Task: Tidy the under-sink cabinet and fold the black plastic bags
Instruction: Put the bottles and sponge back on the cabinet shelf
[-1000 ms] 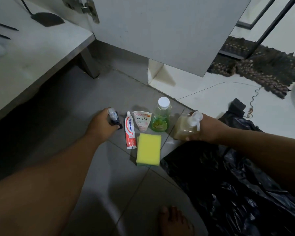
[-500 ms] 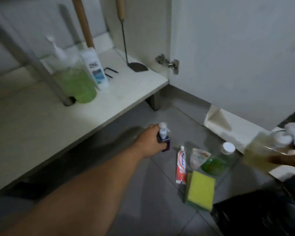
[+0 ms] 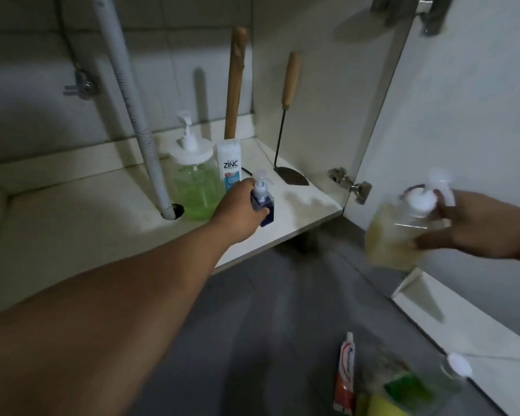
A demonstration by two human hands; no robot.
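Observation:
My left hand [image 3: 240, 210] grips a small dark blue pump bottle [image 3: 263, 202] over the white cabinet shelf [image 3: 81, 211], just right of the white ZINC bottle [image 3: 229, 165]. A clear pump bottle of yellowish liquid [image 3: 395, 232] is blurred in the air in front of the open cabinet door [image 3: 463, 121], held by my right hand [image 3: 478, 225]. A large pump jar of green liquid [image 3: 195, 184] stands on the shelf beside the grey drain hose [image 3: 126, 94]. No black plastic bags are in view.
A metal spatula with a wooden handle [image 3: 287, 124] and a wooden stick [image 3: 234, 82] lean in the cabinet's back right corner. On the grey floor at the bottom right lie a toothpaste tube [image 3: 345, 376], a yellow sponge [image 3: 382, 406] and a green-liquid bottle [image 3: 427, 382].
Both hands have lifted their bottles off the floor and moved them up toward the cabinet. The view has swung up from the floor to the shelf, so the black bags have dropped out of sight.

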